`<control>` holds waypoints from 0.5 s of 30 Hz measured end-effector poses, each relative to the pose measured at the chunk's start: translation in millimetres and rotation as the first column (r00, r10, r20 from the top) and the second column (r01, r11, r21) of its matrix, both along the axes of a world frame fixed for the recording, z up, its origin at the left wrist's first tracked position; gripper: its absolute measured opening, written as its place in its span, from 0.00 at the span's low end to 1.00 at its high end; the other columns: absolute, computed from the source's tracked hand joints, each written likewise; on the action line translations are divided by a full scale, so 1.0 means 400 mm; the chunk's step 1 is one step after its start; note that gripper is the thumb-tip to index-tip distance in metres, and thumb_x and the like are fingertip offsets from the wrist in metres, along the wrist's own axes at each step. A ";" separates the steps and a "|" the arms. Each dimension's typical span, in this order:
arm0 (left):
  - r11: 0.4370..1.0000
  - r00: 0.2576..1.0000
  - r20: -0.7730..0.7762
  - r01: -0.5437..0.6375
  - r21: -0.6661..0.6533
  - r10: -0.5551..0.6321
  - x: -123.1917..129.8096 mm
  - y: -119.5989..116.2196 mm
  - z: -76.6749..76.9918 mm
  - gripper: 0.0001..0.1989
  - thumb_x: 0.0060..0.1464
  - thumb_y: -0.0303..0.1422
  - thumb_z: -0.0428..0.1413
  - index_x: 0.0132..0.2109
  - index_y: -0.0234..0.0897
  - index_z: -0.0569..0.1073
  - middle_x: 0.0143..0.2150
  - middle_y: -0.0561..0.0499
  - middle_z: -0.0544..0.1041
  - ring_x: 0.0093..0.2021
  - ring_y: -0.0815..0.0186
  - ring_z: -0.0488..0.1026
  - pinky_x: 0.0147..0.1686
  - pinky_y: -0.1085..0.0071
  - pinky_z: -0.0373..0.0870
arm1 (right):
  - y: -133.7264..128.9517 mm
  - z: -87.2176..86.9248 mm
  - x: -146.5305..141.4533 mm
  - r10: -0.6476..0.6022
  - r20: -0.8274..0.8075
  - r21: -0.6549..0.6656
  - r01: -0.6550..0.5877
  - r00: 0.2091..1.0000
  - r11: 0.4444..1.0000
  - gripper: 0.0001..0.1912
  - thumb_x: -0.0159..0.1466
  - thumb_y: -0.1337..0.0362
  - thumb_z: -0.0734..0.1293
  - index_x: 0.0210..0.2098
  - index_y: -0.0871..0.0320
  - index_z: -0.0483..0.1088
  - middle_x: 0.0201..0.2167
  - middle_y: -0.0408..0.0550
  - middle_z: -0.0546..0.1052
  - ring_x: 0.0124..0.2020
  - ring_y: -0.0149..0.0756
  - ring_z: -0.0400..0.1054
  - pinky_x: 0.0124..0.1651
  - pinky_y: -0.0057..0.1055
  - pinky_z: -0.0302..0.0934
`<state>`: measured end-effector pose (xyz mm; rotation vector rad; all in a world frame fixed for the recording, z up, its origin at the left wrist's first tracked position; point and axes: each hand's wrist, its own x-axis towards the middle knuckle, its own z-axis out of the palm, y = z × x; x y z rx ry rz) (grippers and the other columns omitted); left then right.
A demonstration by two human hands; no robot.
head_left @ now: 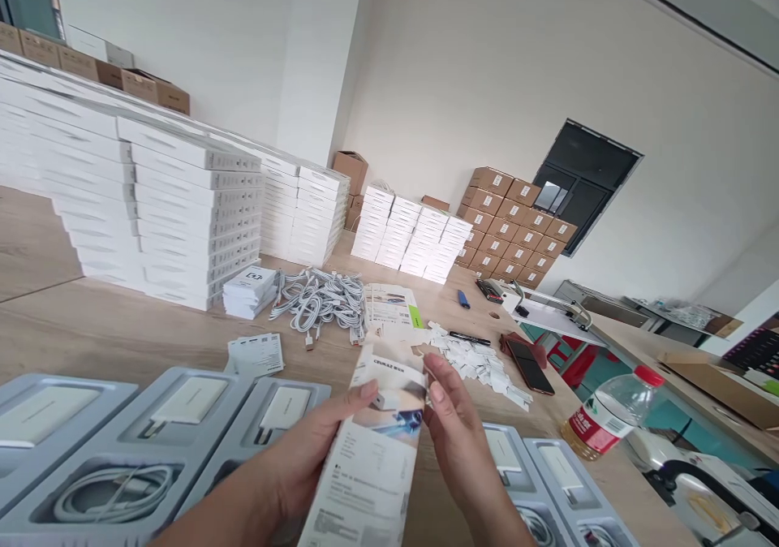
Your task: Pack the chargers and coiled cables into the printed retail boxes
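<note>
A long printed cardboard packaging sleeve (pixel 389 458) is tilted up in front of me, with a picture of a white charger and blue cable near its top. My left hand (pixel 304 450) grips its left edge, thumb on the printed face and the other fingers hidden behind. At the upper right edge, my right hand (pixel 454 433) pinches the sleeve with curled fingers. Grey-blue trays stand to both sides: a left tray (pixel 115 433) holds a white charger (pixel 190 399) and a coiled cable (pixel 115 494); another tray (pixel 535 470) shows beyond my right forearm.
Beyond the sleeve lie loose cables (pixel 322 299), small white cards (pixel 256 355), flat printed sleeves (pixel 389 307) and scattered labels (pixel 480 364). A phone (pixel 529 364) and bottle (pixel 612 413) are at right. Tall white box stacks (pixel 176 214) stand left; cartons (pixel 505 226) are behind.
</note>
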<state>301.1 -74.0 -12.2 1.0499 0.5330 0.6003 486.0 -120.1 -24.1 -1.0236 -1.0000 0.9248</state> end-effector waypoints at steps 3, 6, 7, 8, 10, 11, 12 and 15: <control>0.967 0.988 0.121 0.121 -0.222 -0.096 -0.012 0.007 0.024 0.28 0.54 0.52 0.56 0.47 0.30 0.79 0.42 0.38 0.83 0.44 0.51 0.80 0.44 0.63 0.74 | -0.012 0.018 0.003 0.186 0.201 -0.141 -0.159 0.962 0.977 0.29 0.60 0.42 0.69 0.55 0.50 0.73 0.52 0.52 0.77 0.52 0.50 0.70 0.51 0.43 0.66; 0.976 0.987 0.156 0.059 -0.208 -0.026 -0.013 0.018 0.037 0.24 0.52 0.45 0.62 0.50 0.31 0.78 0.43 0.39 0.83 0.43 0.52 0.80 0.42 0.64 0.74 | -0.021 0.028 0.000 0.279 0.269 -0.194 -0.232 0.922 0.953 0.27 0.61 0.43 0.69 0.50 0.54 0.76 0.45 0.52 0.80 0.47 0.50 0.73 0.52 0.44 0.65; 0.990 0.991 0.125 -0.023 -0.140 0.041 -0.010 0.021 0.038 0.24 0.52 0.45 0.63 0.50 0.32 0.78 0.43 0.39 0.83 0.43 0.51 0.80 0.41 0.63 0.75 | -0.024 0.028 -0.002 0.276 0.258 -0.196 -0.229 0.926 0.953 0.26 0.61 0.43 0.69 0.50 0.53 0.76 0.44 0.51 0.81 0.46 0.50 0.73 0.51 0.44 0.65; 0.992 0.989 0.087 -0.117 -0.054 0.122 -0.007 0.024 0.038 0.24 0.52 0.45 0.63 0.51 0.32 0.77 0.43 0.40 0.83 0.43 0.51 0.80 0.40 0.63 0.75 | -0.027 0.027 -0.005 0.282 0.241 -0.202 -0.236 0.929 0.951 0.25 0.62 0.43 0.68 0.50 0.53 0.76 0.43 0.50 0.81 0.45 0.48 0.74 0.51 0.43 0.66; 0.955 0.963 0.008 -0.268 0.128 0.269 0.002 0.027 0.033 0.25 0.52 0.46 0.63 0.51 0.34 0.76 0.44 0.41 0.83 0.43 0.50 0.80 0.39 0.62 0.74 | -0.035 0.021 -0.010 0.328 0.221 -0.234 -0.277 0.918 0.932 0.25 0.62 0.43 0.67 0.51 0.52 0.75 0.40 0.48 0.81 0.44 0.47 0.74 0.50 0.43 0.66; 0.926 0.945 -0.032 -0.313 0.210 0.327 0.006 0.027 0.030 0.26 0.52 0.47 0.63 0.51 0.35 0.76 0.45 0.42 0.83 0.44 0.50 0.79 0.40 0.62 0.74 | -0.040 0.018 -0.012 0.350 0.228 -0.250 -0.292 0.909 0.923 0.26 0.62 0.43 0.68 0.52 0.51 0.75 0.40 0.48 0.81 0.45 0.48 0.74 0.51 0.43 0.66; 0.894 0.924 -0.065 -0.345 0.285 0.377 0.010 0.026 0.026 0.26 0.52 0.48 0.63 0.52 0.36 0.75 0.46 0.43 0.82 0.45 0.50 0.79 0.42 0.61 0.73 | -0.045 0.015 -0.013 0.359 0.245 -0.265 -0.294 0.900 0.918 0.26 0.61 0.43 0.68 0.52 0.51 0.75 0.41 0.48 0.81 0.47 0.49 0.73 0.52 0.44 0.65; 0.806 0.870 -0.122 -0.377 0.456 0.477 0.016 0.025 0.017 0.26 0.53 0.48 0.61 0.53 0.39 0.72 0.51 0.44 0.80 0.51 0.50 0.76 0.48 0.59 0.71 | -0.059 0.006 -0.008 0.326 0.286 -0.350 -0.218 0.901 0.911 0.26 0.60 0.45 0.70 0.53 0.50 0.75 0.48 0.49 0.80 0.54 0.53 0.70 0.57 0.48 0.61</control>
